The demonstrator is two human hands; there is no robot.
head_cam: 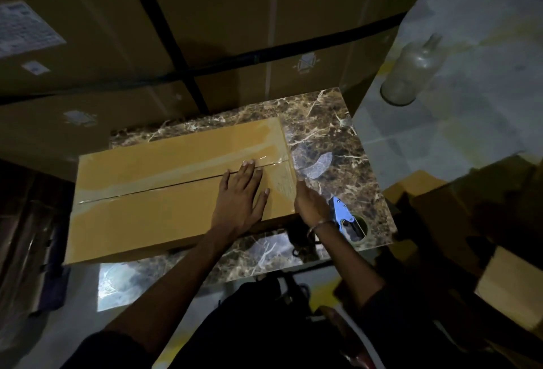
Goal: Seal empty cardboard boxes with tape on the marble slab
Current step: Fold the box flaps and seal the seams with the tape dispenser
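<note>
A long brown cardboard box lies across the dark veined marble slab. Its flaps are closed, and clear tape runs along the centre seam. My left hand lies flat on the box top near the right end, fingers straight, with the fingertips over the seam. My right hand touches the box's right end at the upper edge; its fingers are partly hidden behind that edge. A blue tape dispenser with its roll lies on the slab just right of my right wrist, and neither hand holds it.
Large strapped cartons with labels tower behind the slab. A dusty glass bottle stands on the floor at the right. More cardboard boxes sit to the right of the slab. Dark objects lie on the floor at the left.
</note>
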